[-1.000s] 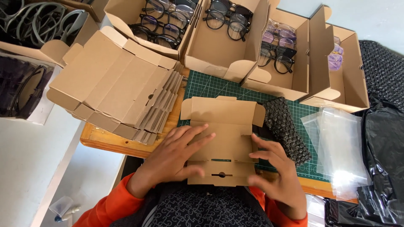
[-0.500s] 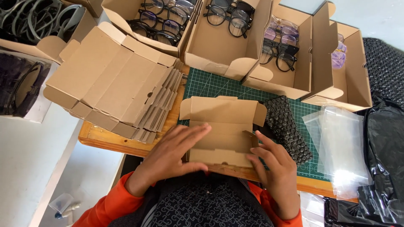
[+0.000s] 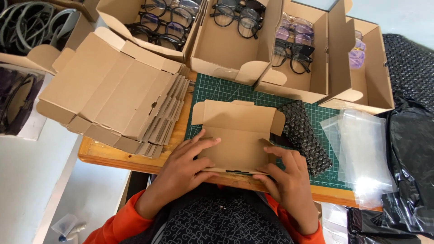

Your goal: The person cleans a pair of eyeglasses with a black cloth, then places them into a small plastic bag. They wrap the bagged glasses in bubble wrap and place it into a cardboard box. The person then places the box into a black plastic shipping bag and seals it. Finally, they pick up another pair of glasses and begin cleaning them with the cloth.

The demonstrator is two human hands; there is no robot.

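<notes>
Both hands are on a small cardboard mailer box [image 3: 235, 135] that sits half folded at the near edge of the green cutting mat [image 3: 217, 90] on the wooden desk [image 3: 113, 158]. The left hand [image 3: 181, 171] lies mostly flat over the box's left side, fingers spread across the bottom panel, thumb at the front edge. The right hand [image 3: 289, 185] has its grip pinched on the front right corner, fingertips curled over the folded front wall. The lid flap stands up at the back with its two side tabs sticking out.

Just right of the box, touching it I think (hard to tell from this angle), lies a dark bubble wrap pouch [image 3: 305, 135]. Further right sits a pile of clear plastic bags [image 3: 361, 149], then black bubble wrap [image 3: 411, 149]. To the left is a stack of flat unfolded boxes [image 3: 113, 95]. Along the back, open cardboard boxes [image 3: 235, 45] hold rows of eyeglasses [image 3: 235, 18].
</notes>
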